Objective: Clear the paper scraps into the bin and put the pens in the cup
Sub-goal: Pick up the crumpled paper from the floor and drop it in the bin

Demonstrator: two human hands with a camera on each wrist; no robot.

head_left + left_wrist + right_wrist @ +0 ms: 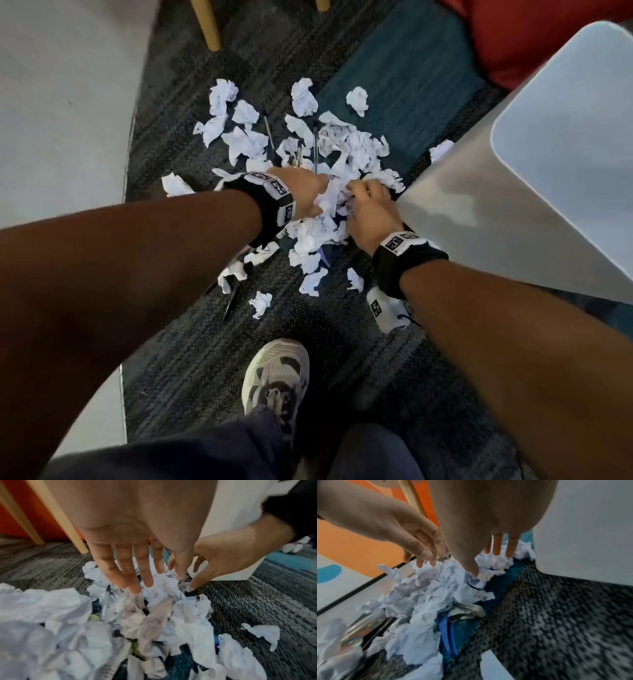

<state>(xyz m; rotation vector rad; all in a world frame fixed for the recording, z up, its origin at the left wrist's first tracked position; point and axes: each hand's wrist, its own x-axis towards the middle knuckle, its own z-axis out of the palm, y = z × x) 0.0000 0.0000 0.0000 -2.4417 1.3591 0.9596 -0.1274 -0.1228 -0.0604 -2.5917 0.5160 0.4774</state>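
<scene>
pens — lengthwise away, among scraps

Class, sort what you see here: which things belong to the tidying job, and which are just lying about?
Part of the job:
paper scraps
pens
white bin
left hand and right hand, both reaching into the scraps

Just lying about:
wooden chair leg
carpet
shoe

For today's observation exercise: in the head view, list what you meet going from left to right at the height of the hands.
Lone paper scrap → left hand → right hand → white bin.
</scene>
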